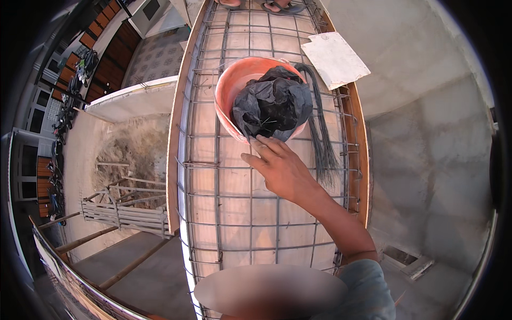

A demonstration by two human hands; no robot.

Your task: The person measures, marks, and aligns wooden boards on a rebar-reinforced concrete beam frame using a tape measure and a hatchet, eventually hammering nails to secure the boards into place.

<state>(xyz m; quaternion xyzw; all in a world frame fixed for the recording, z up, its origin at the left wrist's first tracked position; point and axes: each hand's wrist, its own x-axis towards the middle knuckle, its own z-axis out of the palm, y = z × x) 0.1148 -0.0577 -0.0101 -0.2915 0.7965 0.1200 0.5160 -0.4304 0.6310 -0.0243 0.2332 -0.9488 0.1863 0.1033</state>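
Note:
My right hand [273,162] reaches in from the lower right to the near side of an orange bucket [226,88]. Its fingers are stretched out, with the fingertips at the near rim against a crumpled black plastic bag [285,98], and the thumb stands apart. The bag sits in the bucket with its mouth open; a few thin strands show inside, too small to name. Right of the bucket lies a bundle of thin dark tie wire [321,141], partly hidden at its upper end. My left hand does not show.
A rebar grid [277,224] covers the plywood formwork, edged by boards [358,154] on both sides. A broken white panel [336,60] lies across the right edge. Another person's sandalled feet [282,6] stand at the far end. The ground drops away left, with timber scaffolding [125,213].

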